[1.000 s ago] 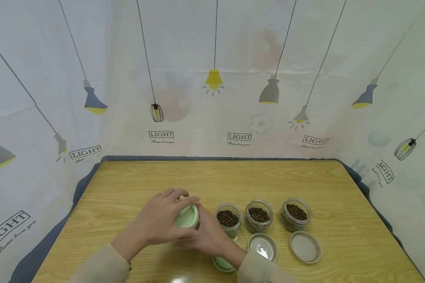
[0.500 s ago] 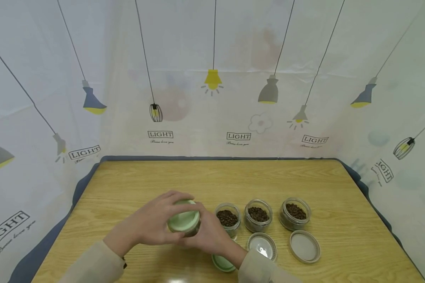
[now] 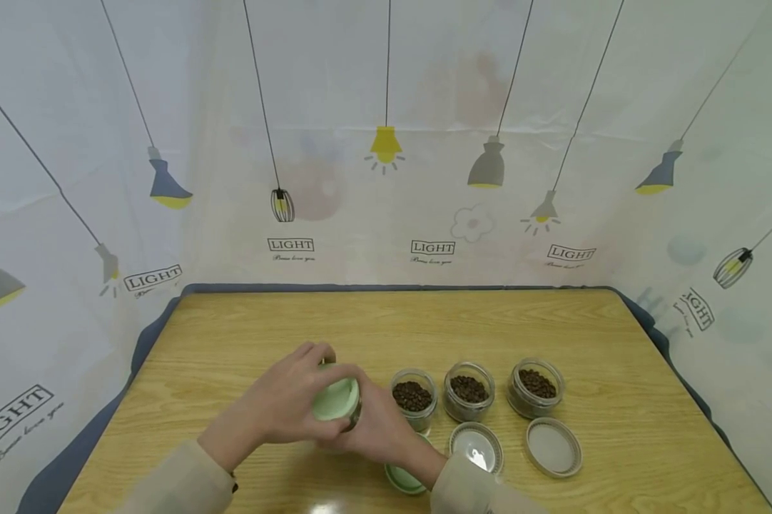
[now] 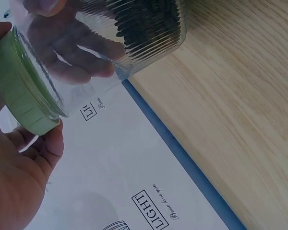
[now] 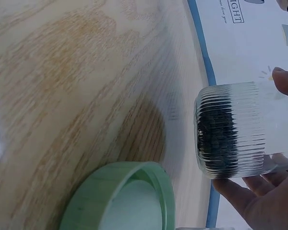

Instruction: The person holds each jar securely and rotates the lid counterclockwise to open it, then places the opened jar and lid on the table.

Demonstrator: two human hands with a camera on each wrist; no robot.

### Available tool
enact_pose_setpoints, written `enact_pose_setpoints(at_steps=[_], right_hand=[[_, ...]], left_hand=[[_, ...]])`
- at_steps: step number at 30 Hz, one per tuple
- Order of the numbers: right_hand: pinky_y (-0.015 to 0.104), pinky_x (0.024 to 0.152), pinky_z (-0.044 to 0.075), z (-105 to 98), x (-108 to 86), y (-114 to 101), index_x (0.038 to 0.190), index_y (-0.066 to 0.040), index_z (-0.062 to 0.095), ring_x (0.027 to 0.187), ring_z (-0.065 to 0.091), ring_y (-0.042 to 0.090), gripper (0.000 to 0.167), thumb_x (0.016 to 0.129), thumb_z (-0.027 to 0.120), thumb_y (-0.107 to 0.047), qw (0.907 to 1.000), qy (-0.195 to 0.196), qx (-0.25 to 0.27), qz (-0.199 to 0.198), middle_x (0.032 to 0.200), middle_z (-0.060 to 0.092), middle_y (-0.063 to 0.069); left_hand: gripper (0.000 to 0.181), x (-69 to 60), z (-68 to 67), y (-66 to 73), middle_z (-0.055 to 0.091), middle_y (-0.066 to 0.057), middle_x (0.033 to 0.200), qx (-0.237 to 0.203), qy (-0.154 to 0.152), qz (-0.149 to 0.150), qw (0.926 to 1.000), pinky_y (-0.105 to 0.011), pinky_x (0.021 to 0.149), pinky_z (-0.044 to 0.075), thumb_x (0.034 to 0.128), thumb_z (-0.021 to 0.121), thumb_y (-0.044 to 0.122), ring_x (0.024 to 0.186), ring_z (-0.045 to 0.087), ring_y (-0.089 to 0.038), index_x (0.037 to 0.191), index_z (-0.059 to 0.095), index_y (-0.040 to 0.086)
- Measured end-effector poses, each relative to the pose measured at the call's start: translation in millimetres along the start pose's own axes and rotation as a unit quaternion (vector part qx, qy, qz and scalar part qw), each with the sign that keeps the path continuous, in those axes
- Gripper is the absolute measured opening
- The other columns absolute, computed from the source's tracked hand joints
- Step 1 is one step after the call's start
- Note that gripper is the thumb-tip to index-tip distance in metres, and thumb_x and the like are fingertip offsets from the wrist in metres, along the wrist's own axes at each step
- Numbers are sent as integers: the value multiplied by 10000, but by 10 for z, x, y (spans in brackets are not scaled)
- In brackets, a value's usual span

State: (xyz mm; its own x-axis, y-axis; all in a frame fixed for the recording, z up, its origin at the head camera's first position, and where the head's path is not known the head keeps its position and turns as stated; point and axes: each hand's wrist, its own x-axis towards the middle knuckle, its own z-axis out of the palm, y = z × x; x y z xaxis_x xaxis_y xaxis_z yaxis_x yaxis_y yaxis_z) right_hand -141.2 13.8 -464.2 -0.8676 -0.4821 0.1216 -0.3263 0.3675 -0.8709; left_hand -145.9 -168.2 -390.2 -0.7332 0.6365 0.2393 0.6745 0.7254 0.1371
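Note:
In the head view both hands are raised over the table left of centre, around one ribbed glass jar (image 5: 230,129) with a green lid (image 3: 336,401). My left hand (image 3: 286,401) curls its fingers and thumb round the lid's rim. Around the glass body, my right hand (image 3: 381,425) keeps its grip. Dark beans fill the jar's lower part, clearest in the right wrist view. The left wrist view has the lid sitting on the jar mouth. In the head view the hands hide most of the glass.
To the right stand three uncapped jars of dark beans: a left jar (image 3: 414,397), a middle jar (image 3: 469,390) and a right jar (image 3: 536,387). Before them lie a green lid (image 3: 405,480), partly under the right forearm, and two greyish lids, one middle (image 3: 476,448), one right (image 3: 554,447).
My left hand's fingers have shifted round the lid, reaching further across half a second ago and turned back now. The lidded jar tilts slightly differently. My right hand stays nearly in place.

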Motion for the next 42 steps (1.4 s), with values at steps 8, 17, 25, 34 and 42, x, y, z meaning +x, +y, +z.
enact_pose_setpoints(at_steps=[8,17,25,34,42], right_hand=[[239,851,524,-16,1,-3,1397,-331,366,1008,618,49,840,708,841,-418,9998,-122,136,36,1190,613,-63],[226,847,523,-40,-14,10,1392,-162,400,980,626,47,864,710,815,-493,9998,-65,-100,153,1161,635,-33],[218,821,516,-41,-27,0,1386,-199,415,980,617,45,841,704,825,-470,9993,-148,-77,332,1152,635,-26],[235,858,517,-35,-14,-3,1371,-196,436,1001,618,70,831,691,833,-459,9994,4,-267,225,1164,634,-10],[240,853,520,-38,-8,-5,1397,-273,390,1017,621,70,865,686,848,-457,9998,13,-112,189,1191,623,-31]], left_hand=[[539,0,48,17,519,48,1019,357,260,-155,9989,-253,680,464,725,687,642,872,471,-96,1192,609,383],[772,-32,-62,-33,434,7,1489,-319,-277,114,9990,-539,1035,424,763,685,655,1331,460,-265,1444,409,418],[672,-29,-136,-62,451,9,1489,-706,-680,448,9942,-509,1053,436,783,753,430,1357,449,-250,1400,487,397],[641,-6,-86,-17,552,22,1291,-415,-326,318,9981,-405,948,500,721,739,447,1190,518,-178,1331,543,425],[548,26,-52,49,550,21,1141,85,-88,11,9999,-296,762,512,710,715,528,997,511,-123,1225,578,399]])
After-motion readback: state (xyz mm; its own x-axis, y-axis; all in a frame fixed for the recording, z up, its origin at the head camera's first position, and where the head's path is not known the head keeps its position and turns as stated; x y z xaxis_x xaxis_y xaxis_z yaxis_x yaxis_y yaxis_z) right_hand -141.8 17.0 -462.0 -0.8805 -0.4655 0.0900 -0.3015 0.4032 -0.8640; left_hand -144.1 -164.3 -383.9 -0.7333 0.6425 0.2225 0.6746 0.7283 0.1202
